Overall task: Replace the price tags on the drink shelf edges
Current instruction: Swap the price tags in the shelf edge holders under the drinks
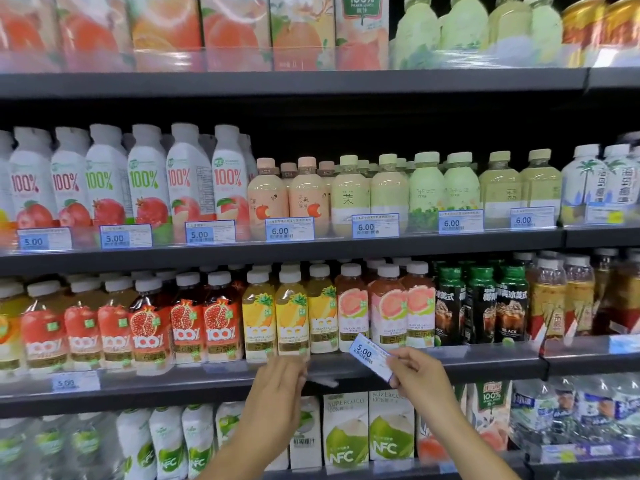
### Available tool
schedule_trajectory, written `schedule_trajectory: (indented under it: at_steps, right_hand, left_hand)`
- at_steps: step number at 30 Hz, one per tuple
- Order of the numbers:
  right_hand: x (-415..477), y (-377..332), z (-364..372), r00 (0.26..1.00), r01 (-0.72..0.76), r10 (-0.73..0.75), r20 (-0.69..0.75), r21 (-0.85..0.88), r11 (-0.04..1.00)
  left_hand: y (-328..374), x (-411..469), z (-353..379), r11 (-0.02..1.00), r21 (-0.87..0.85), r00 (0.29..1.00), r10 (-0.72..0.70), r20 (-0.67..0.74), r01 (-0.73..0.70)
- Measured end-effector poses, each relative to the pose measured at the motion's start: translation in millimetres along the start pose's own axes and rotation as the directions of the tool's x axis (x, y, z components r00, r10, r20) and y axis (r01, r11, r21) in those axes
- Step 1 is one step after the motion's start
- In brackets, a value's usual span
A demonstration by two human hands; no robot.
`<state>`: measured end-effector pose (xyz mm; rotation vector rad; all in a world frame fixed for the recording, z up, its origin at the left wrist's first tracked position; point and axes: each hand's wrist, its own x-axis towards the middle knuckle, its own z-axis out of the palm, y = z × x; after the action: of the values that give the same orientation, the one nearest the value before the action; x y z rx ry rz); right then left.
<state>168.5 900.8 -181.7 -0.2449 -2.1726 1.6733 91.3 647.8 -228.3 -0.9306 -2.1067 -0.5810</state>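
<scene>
My right hand (414, 370) pinches a 5.00 price tag (370, 355) at the third shelf edge (485, 363). My left hand (280, 379) touches that edge, grip not discernible. The upper row tags (290, 229) are fitted; this edge shows one fitted tag (74, 381) at its left end, so most remains.

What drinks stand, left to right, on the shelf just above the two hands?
Red apple juice bottles → pomegranate juice bottles → yellow pineapple juice bottles → pink guava juice bottles → black coffee bottles → amber tea bottles. The right hand holds a price tag before the guava bottles.
</scene>
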Motion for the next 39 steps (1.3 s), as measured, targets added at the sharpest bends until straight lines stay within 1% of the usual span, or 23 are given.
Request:
schedule_trajectory:
  at_steps: [2,5,9,11,16,19,23,25,26,27,29,30,32,35,37,39]
  right_hand:
    - [4.3,-1.2,7.6,1.000,0.003,-0.004,0.021,0.034,0.999]
    - [5.6,-7.4,23.4,0.998,0.029,-0.032,0.051,0.061,0.998]
    - [5.2,-15.4,43.2,0.993,0.058,-0.065,0.100,0.075,0.996]
    - [6.3,-17.9,50.2,0.993,0.056,-0.063,0.100,0.073,0.996]
    - [11.3,-22.9,65.6,0.993,0.081,-0.087,0.075,0.087,0.993]
    - [12.2,-25.0,76.7,0.991,0.104,-0.110,0.076,0.084,0.991]
    - [9.5,-30.1,93.4,0.973,0.214,-0.217,0.074,0.046,0.976]
    - [10.8,-29.6,100.8,0.951,0.303,-0.301,0.062,-0.026,0.953]
    - [13.3,-26.7,103.3,0.926,0.378,-0.374,0.057,-0.108,0.919]
    - [16.5,-22.4,105.1,0.885,0.463,-0.461,0.066,-0.217,0.859]
    - [21.1,-13.1,107.1,0.792,0.592,-0.598,0.124,-0.397,0.702]
    - [23.1,-8.5,107.7,0.756,0.628,-0.636,0.156,-0.448,0.636]
    - [26.6,-0.8,106.6,0.699,0.676,-0.685,0.207,-0.503,0.538]
    - [26.1,5.1,102.9,0.636,0.715,-0.719,0.279,-0.563,0.414]
    - [23.1,4.6,102.8,0.622,0.715,-0.721,0.304,-0.596,0.365]
    - [21.6,4.5,105.5,0.618,0.716,-0.720,0.314,-0.603,0.352]
  left_hand:
    - [-6.4,-11.9,2.1,0.994,0.097,0.998,0.044,0.054,-0.049]
    - [-16.1,-22.2,4.1,0.973,0.216,0.992,0.055,0.111,-0.078]
    - [-20.4,-26.2,0.1,0.958,0.279,0.989,0.028,0.142,-0.067]
    - [-22.5,-26.6,-0.5,0.952,0.300,0.989,0.017,0.146,-0.060]
    - [-27.7,-29.2,1.9,0.943,0.315,0.983,0.052,0.176,-0.107]
    - [-26.9,-26.3,-0.8,0.943,0.315,0.982,0.053,0.181,-0.109]
    - [-23.6,-13.6,-7.3,0.971,0.223,0.984,0.047,0.173,-0.085]
    - [-23.9,-11.1,-8.3,0.980,0.184,0.985,0.041,0.170,-0.072]
    - [-24.2,-11.0,-7.8,0.984,0.165,0.985,0.039,0.166,-0.067]
    - [-24.5,-11.5,-6.7,0.988,0.146,0.986,0.035,0.163,-0.059]
    - [-24.2,-13.7,-3.4,0.992,0.123,0.987,0.019,0.158,-0.039]
    - [-23.9,-15.0,-1.9,0.993,0.118,0.988,0.012,0.154,-0.031]
    - [-24.5,-17.2,1.0,0.994,0.103,0.991,0.014,0.137,-0.028]
    - [-27.4,-19.0,4.0,0.994,0.096,0.995,0.037,0.093,-0.046]
    - [-28.5,-18.9,5.3,0.994,0.092,0.997,0.053,0.061,-0.058]
    - [-28.3,-17.9,6.7,0.995,0.078,0.998,0.054,0.032,-0.056]
